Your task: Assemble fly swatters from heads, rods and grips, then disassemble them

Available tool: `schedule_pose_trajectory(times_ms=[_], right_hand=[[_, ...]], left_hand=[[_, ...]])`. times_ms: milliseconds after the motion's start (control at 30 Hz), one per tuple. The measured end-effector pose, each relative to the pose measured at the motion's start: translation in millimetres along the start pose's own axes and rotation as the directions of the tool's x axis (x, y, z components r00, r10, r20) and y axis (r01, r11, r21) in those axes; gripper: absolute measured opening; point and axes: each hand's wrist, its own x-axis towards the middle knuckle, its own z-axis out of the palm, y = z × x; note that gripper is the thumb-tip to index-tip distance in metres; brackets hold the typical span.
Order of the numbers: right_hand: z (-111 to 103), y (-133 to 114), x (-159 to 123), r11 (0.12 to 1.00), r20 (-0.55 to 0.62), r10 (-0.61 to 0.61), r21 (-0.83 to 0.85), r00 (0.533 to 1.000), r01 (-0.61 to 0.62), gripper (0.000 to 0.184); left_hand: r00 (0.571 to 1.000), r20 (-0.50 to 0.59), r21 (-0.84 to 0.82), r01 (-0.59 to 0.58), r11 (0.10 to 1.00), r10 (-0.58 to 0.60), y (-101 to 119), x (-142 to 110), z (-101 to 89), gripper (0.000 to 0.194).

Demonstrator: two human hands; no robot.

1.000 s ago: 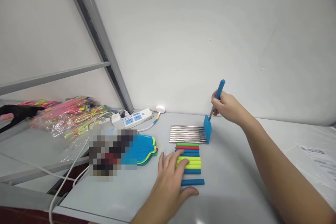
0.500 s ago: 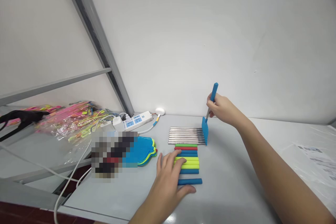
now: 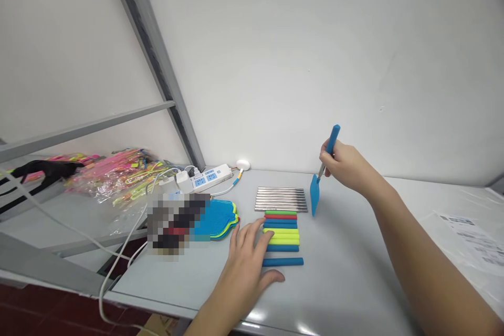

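Observation:
My right hand [image 3: 348,165] is closed around a blue fly swatter [image 3: 314,195]. Its blue handle points up and its flat head hangs down, just right of a row of thin metal rods [image 3: 280,199] on the table. Spread fingers of my left hand [image 3: 244,254] rest at the left ends of a row of coloured handles. These include green, red [image 3: 281,216], yellow [image 3: 289,237] and blue ones, with one blue handle [image 3: 284,262] set apart nearest me. Left of that hand lies a pile of blue and yellow-green swatter heads [image 3: 220,219], partly blurred out.
A white power strip [image 3: 212,177] with plugs and cables lies at the back left. Farther left are bagged colourful items [image 3: 118,170] behind a grey metal frame [image 3: 165,73]. Clear plastic with a printed label [image 3: 472,239] covers the table's right side.
The swatter has moved a little right, away from the rod ends, and is more tilted. My left hand has drawn slightly left off the handles. The whole view has shifted slightly.

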Motion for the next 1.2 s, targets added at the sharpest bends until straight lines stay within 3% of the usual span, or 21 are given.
schedule_pose_trajectory(times_ms=[133, 233, 333, 400, 500, 600, 667, 800, 933, 1033, 1200], right_hand=[[-15.5, -7.2, -23.6, 1.0, -0.063, 0.007, -0.03, 0.998, -0.009, 0.015], [-24.1, -9.5, -59.0, 0.998, -0.158, 0.059, -0.019, 0.986, -0.062, 0.019], [-24.1, -11.5, -107.5, 0.991, -0.303, 0.133, 0.065, 0.944, -0.119, 0.022], [-20.7, -15.1, -138.4, 0.982, -0.433, 0.178, 0.143, 0.884, -0.128, 0.026], [-16.3, -24.8, -168.3, 0.99, -0.517, 0.133, 0.111, 0.846, -0.087, 0.03], [-13.2, -34.6, -176.7, 0.999, -0.549, 0.022, 0.033, 0.835, -0.005, 0.027], [-7.8, -37.9, -176.9, 0.997, -0.52, -0.044, 0.03, 0.853, 0.07, 0.024], [12.9, -37.0, -180.9, 0.967, -0.336, -0.2, 0.084, 0.92, 0.24, 0.019], [21.8, -33.5, -193.1, 0.939, -0.267, -0.299, 0.089, 0.916, 0.333, 0.013], [11.9, -29.7, -201.5, 0.947, -0.264, -0.296, 0.044, 0.918, 0.318, 0.009], [-3.4, -23.5, -206.1, 0.981, -0.139, -0.186, -0.078, 0.973, 0.176, 0.014]], left_hand=[[0.999, -0.032, -0.014, 0.015, 1.0, -0.015, -1.8, -12.1, -2.9, 0.061], [0.999, -0.045, -0.053, 0.024, 0.998, -0.027, -0.9, -22.1, -5.2, 0.049], [0.999, -0.047, -0.098, -0.002, 0.995, -0.003, 0.1, -29.2, -8.5, 0.027], [0.999, -0.043, -0.129, -0.033, 0.991, 0.028, 1.5, -31.7, -10.3, 0.012], [0.998, -0.029, -0.174, -0.054, 0.983, 0.049, 7.0, -33.4, -11.7, 0.007], [1.0, -0.014, -0.224, -0.029, 0.974, 0.027, 15.7, -34.8, -12.9, 0.009], [1.0, -0.009, -0.259, 0.005, 0.966, -0.008, 20.7, -35.8, -14.6, 0.011], [0.998, 0.027, -0.281, 0.066, 0.957, -0.061, 23.3, -36.7, -17.7, 0.021], [0.991, 0.049, -0.277, 0.131, 0.952, -0.122, 17.5, -36.5, -15.3, 0.027], [0.985, 0.023, -0.285, 0.171, 0.943, -0.171, 12.6, -35.6, -9.6, 0.027], [0.981, -0.015, -0.241, 0.186, 0.953, -0.195, 8.6, -31.4, -0.4, 0.034]])
